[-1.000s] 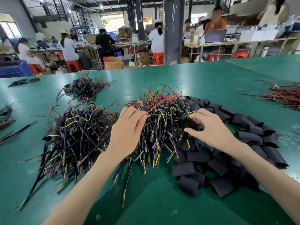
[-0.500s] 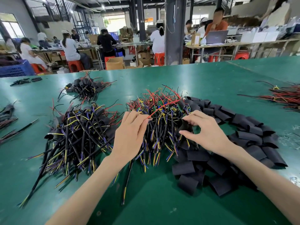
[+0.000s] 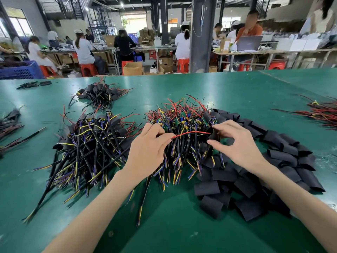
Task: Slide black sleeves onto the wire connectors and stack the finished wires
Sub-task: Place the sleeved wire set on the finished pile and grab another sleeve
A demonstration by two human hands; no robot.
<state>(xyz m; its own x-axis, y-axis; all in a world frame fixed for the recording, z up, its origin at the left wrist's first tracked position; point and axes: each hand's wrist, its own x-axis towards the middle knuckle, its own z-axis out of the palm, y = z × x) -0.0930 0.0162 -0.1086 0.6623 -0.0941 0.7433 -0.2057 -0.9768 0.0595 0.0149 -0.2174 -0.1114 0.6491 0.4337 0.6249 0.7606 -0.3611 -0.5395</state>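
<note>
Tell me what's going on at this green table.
A person is sleeving wires by hand. The left hand pinches a red wire, whose tip reaches the black sleeve that the right hand holds; the sleeve is not yet on. A heap of unsleeved wires lies behind the hands, with loose sleeves to the right and sleeved wires to the left.

- Red wire (image 3: pixel 191 133): its right end vanishes behind the black sleeve (image 3: pixel 213 135), perhaps inside it.
- Wire bundle (image 3: pixel 322 114) at far right: cut by the frame edge.
- Left hand (image 3: pixel 147 152): thumb hidden beneath the curled fingers.
</note>
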